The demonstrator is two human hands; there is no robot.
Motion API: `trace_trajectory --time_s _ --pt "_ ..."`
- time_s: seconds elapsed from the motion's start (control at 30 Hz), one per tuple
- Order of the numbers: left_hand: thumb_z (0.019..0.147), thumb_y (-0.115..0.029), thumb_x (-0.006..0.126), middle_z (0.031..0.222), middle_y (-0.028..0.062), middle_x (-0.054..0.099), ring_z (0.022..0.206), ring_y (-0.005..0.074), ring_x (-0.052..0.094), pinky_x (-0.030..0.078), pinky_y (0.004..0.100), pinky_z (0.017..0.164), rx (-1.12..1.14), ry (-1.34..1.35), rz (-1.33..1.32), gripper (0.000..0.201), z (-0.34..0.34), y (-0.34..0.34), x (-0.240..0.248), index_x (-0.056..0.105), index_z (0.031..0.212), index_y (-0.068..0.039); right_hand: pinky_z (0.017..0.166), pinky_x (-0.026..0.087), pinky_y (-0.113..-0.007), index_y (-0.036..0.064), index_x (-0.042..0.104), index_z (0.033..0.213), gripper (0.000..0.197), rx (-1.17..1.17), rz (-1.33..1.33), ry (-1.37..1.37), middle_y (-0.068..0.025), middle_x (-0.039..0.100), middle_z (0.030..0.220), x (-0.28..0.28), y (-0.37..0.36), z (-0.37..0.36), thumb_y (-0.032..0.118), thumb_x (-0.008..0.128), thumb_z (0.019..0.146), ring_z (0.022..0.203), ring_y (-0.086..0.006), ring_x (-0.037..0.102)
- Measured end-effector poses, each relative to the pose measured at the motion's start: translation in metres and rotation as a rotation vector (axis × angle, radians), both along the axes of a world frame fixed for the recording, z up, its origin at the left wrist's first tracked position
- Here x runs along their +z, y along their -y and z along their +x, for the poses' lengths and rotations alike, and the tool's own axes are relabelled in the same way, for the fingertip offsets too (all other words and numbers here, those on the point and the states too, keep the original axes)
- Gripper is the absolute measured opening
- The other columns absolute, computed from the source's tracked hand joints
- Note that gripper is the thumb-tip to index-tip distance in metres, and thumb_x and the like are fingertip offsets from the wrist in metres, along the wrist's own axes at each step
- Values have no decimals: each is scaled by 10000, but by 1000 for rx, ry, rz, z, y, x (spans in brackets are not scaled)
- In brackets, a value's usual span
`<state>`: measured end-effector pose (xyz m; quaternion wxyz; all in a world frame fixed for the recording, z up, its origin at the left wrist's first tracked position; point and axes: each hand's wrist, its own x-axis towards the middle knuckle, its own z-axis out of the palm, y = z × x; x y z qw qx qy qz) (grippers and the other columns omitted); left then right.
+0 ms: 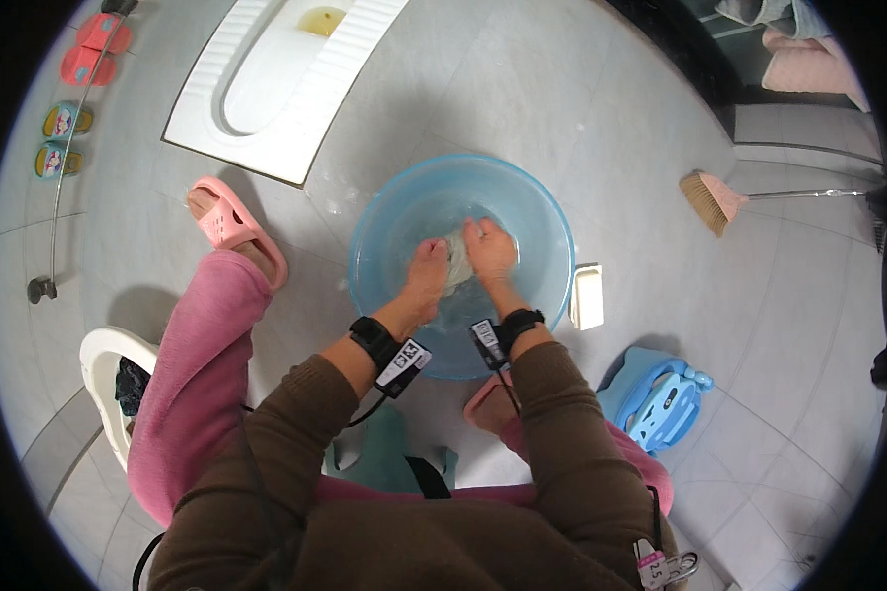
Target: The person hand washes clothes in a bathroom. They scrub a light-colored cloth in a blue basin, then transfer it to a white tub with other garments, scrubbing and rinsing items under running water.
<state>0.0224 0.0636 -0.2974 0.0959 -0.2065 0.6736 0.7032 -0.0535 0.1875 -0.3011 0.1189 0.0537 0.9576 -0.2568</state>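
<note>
A round light-blue plastic basin [532, 207] with water stands on the grey tiled floor in front of me. Both hands are down in it. My left hand [426, 271] and my right hand [490, 251] grip a small pale wet cloth [457, 258] between them, pressed together at the basin's middle. Most of the cloth is hidden by my fingers. Black straps with small tagged devices sit on both wrists.
A white bar of soap [587, 295] lies just right of the basin. A blue child's stool [657, 399] stands lower right, a pink broom [716, 197] at right. A white squat toilet [276, 79] is at the top, small slippers [69, 108] at far left, a white seat [103, 379] lower left.
</note>
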Motion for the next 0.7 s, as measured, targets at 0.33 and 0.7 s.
trace_trajectory --time_s 0.33,0.7 --pt "939 -137 524 982 145 622 938 318 577 463 381 836 84 -486 -711 243 -51 62 49 611 1146 -43 840 459 -411 4 577 1114 372 -249 -588 208 -182 598 1054 -32 21 28 256 662 854 965 -332 572" --pt "1013 -342 410 1197 144 636 1065 264 615 455 348 930 -117 24 -271 396 -62 117 25 555 1307 -119 813 413 -404 -5 506 921 166 -14 -606 -221 -170 502 934 27 135 43 60 614 814 914 -359 491"
